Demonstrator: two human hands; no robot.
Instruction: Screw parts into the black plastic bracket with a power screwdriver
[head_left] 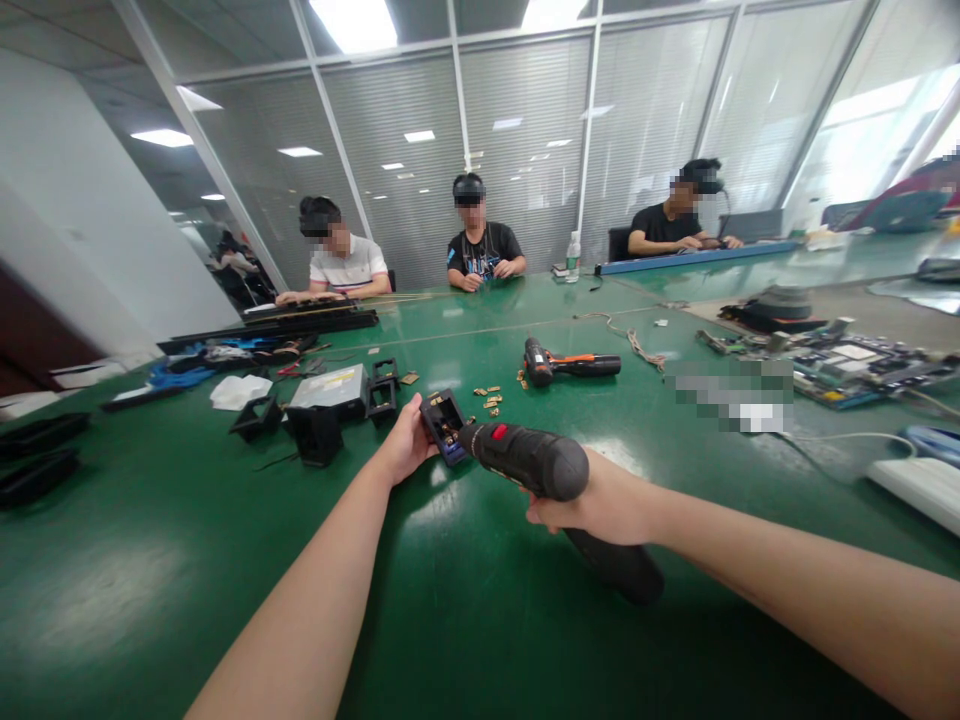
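My right hand point(600, 505) is wrapped round the grip of a black cordless screwdriver point(536, 462) with a red switch, its nose pointed left. The tip meets a small black box-shaped part point(444, 425) with brass pieces inside, which my left hand point(405, 445) holds tilted just above the green table point(187, 560). Small brass parts point(489, 398) lie scattered just beyond the box.
A second black and orange screwdriver point(570, 364) lies further out. Black brackets point(315, 430) and a silver drive point(330, 388) sit to the left, circuit boards point(847, 365) to the right. Three people work at the far side.
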